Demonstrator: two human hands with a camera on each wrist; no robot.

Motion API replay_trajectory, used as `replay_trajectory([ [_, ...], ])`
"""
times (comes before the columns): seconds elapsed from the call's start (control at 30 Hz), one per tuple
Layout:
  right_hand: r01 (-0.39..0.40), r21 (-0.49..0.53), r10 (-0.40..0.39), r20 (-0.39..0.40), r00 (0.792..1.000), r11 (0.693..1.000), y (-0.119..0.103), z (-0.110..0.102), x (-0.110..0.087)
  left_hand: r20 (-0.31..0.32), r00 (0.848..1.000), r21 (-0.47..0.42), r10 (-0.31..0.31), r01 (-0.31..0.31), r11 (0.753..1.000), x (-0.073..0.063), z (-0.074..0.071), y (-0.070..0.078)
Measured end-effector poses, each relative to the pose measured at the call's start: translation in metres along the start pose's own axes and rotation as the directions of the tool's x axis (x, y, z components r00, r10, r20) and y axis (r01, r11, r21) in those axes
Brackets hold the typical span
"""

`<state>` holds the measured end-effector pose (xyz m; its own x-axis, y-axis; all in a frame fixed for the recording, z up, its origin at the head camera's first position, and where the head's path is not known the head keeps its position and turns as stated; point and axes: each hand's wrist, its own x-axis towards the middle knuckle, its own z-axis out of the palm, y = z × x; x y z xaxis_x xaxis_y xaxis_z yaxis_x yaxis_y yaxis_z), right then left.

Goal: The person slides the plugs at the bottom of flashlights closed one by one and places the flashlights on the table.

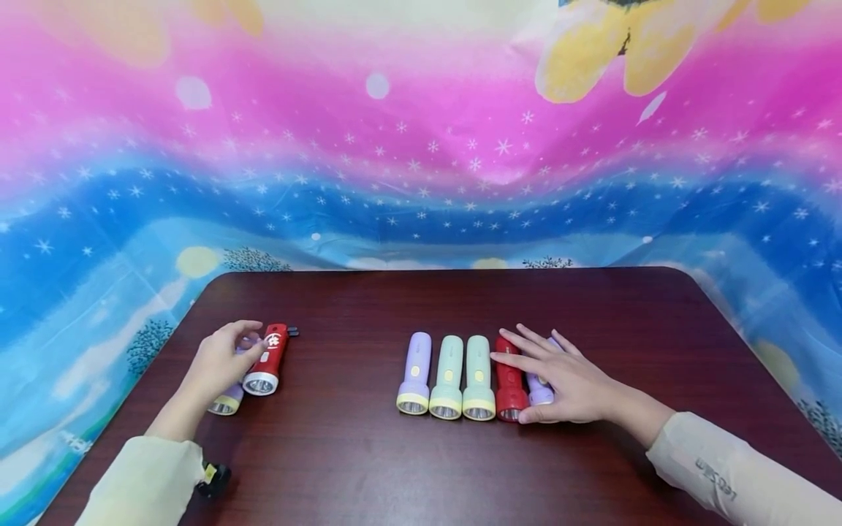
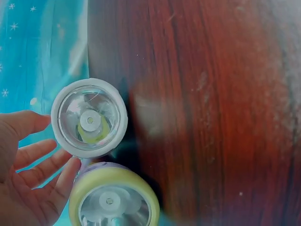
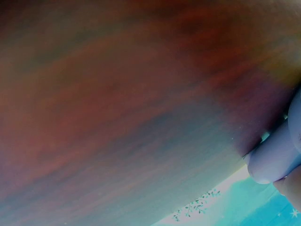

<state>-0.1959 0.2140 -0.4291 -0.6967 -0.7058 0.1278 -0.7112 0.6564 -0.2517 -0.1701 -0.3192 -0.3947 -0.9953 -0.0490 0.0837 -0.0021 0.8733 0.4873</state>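
My left hand (image 1: 220, 358) is at the left side of the table, over a purple flashlight (image 1: 226, 404) with a yellow rim. Its thumb reaches to a red flashlight (image 1: 274, 343) with a white head, lying alongside. Seen in the left wrist view, the fingers are loosely bent beside the white head (image 2: 89, 149), not wrapped round it. My right hand (image 1: 572, 376) lies with spread fingers across a dark red flashlight (image 1: 509, 376) and a purple flashlight (image 1: 539, 393), partly covering both. Only a blurred edge of purple (image 3: 273, 157) shows in the right wrist view.
Left of the dark red flashlight, a purple flashlight (image 1: 417, 358) and two mint green ones (image 1: 450, 359) lie in a row, lenses toward me. A small black plug (image 1: 293, 332) sticks out of the white-headed flashlight. Behind the brown table (image 1: 355, 307) hangs a patterned cloth (image 1: 421, 146).
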Motion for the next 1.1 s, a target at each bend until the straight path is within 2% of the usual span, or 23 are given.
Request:
replay_trajectory([
  [0.4, 0.014, -0.009, -0.014, -0.011, 1.0, 1.0, 0.0, 0.0, 0.001, 0.023, 1.0, -0.029, -0.007, 0.007, 1.0, 0.003, 0.004, -0.002],
  [0.6, 0.005, -0.006, -0.005, -0.007, 1.0, 1.0, 0.001, 0.001, 0.0, 0.046, 0.999, -0.077, -0.004, 0.007, 0.997, 0.006, 0.009, -0.003],
  [0.8, 0.005, -0.002, -0.005, -0.003, 1.0, 1.0, 0.001, 0.003, 0.0, 0.12, 0.992, -0.113, 0.034, -0.02, 0.993, 0.011, 0.016, -0.002],
  [1.1, 0.004, -0.011, -0.004, -0.006, 1.0, 1.0, 0.002, 0.002, 0.0, 0.189, 0.982, -0.095, 0.015, 0.004, 0.995, 0.017, 0.015, 0.0],
])
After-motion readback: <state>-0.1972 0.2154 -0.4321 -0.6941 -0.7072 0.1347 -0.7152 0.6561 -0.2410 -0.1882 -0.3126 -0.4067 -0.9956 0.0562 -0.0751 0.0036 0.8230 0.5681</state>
